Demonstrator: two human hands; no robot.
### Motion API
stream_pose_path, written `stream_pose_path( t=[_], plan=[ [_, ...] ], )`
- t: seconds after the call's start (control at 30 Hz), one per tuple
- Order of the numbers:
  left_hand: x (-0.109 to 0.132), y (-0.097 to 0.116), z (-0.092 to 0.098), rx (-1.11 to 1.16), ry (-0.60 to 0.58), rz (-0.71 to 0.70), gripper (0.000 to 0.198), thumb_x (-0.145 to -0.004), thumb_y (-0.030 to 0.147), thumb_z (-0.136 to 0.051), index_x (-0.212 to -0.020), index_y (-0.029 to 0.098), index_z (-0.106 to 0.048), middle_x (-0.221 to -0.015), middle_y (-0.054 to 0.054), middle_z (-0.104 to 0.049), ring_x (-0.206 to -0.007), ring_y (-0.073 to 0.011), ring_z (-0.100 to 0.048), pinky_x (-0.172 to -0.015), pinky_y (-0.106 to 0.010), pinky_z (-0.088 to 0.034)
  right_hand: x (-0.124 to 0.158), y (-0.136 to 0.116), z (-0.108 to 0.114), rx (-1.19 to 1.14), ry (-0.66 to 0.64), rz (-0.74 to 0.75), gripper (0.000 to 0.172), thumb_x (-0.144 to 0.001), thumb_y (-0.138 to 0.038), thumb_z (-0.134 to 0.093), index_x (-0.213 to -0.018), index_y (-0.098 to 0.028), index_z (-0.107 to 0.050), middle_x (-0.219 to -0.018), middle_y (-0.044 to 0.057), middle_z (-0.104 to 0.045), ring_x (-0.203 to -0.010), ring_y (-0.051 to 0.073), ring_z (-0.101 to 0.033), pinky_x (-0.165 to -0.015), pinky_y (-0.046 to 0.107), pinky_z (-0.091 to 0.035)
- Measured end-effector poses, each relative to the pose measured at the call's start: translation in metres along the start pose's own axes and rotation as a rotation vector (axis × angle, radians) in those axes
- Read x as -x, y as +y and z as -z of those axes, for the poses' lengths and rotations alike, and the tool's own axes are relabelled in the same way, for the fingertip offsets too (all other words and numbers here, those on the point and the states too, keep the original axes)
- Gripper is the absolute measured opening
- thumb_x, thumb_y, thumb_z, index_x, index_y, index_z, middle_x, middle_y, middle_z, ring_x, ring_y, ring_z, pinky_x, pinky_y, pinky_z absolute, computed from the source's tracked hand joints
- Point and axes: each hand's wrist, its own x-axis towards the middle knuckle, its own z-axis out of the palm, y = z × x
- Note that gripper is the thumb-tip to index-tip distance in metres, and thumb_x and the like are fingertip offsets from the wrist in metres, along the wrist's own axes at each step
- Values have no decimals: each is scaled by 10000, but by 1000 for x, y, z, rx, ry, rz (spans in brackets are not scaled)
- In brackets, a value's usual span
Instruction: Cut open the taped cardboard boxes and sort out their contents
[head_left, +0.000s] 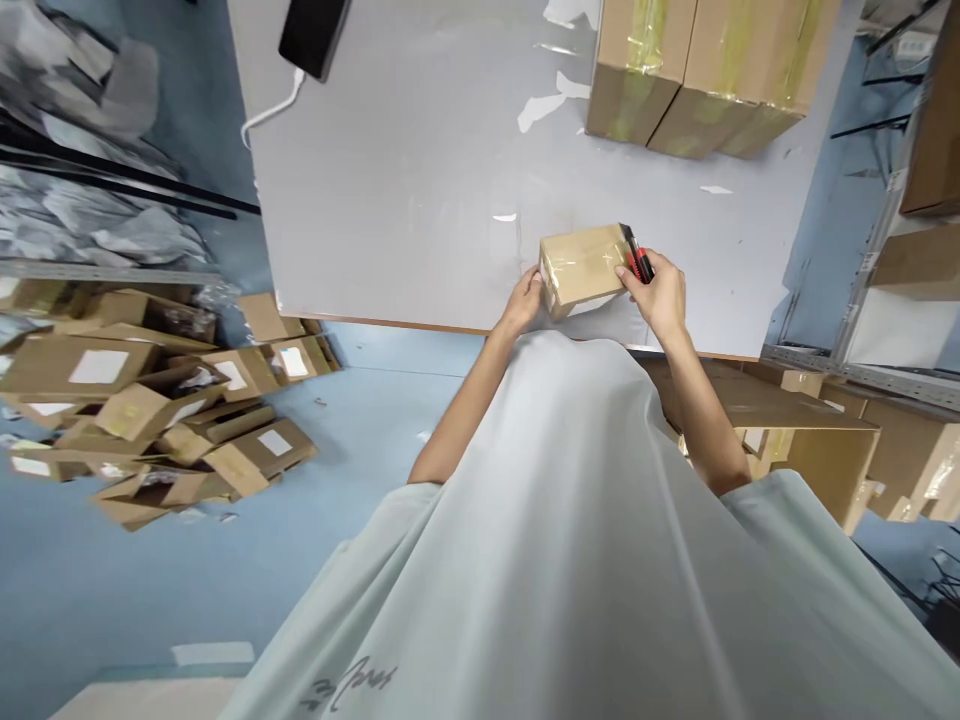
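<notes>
A small taped cardboard box [583, 262] is held between my two hands near the front edge of the white table [405, 230]. My left hand [524, 298] grips its left end, fingers closed against the side. At the right end is my right hand [658, 292], wrapped round a red and black box cutter [640, 262], its thumb resting on the box. The cutter points away from me, beside the box's far right corner. Part of the fingers of both hands is hidden behind the box.
Several larger taped boxes [712, 80] stand at the table's back right. A black phone [313, 38] with a white cable [274, 112] lies at the back left. Opened cartons [165, 400] are heaped on the floor to my left. More boxes [817, 440] stand below the table at right.
</notes>
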Motion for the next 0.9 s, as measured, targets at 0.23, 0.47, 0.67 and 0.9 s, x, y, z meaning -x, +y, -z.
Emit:
stream_pose_path(
  t=[0.23, 0.47, 0.67, 0.9],
  plan=[
    [18, 45, 36, 137, 16, 20, 467, -1030, 633, -695, -1238, 240, -836, -1327, -104, -847, -1213, -280, -810, -1050, -436, -687, 21, -6, -4, 156, -11, 81, 422, -1132, -481, -546, -1400, -231, -755, -1261, 147, -794, -1125, 346, -748, -988, 449, -593],
    [38, 81, 65, 79, -53, -60, 328, -900, 511, -913, -1069, 231, -890, -1201, -81, -881, -1183, -310, -825, -1141, -469, -661, 35, -19, -9, 270, -38, 109, 467, -1161, -463, -485, -1527, -256, -689, -1400, 166, -736, -1215, 354, -736, -1023, 467, -602],
    [37, 74, 70, 110, -59, -39, 220, -892, 359, -918, -1063, 220, -913, -1206, -80, -886, -1195, -346, -827, -1158, -524, -659, 61, -59, 6, 286, -129, 161, 604, -1190, -412, -353, -1739, -200, -487, -1533, 220, -708, -1333, 402, -716, -1086, 500, -586],
    [25, 64, 55, 199, -31, -16, 166, -848, 255, -923, -1010, 221, -920, -1082, -48, -885, -1158, -353, -832, -1110, -553, -689, 72, -100, -5, 404, -432, 224, 530, -1195, -346, -374, -1667, -192, -560, -1304, 158, -849, -1145, 375, -779, -1000, 432, -571]
  ],
)
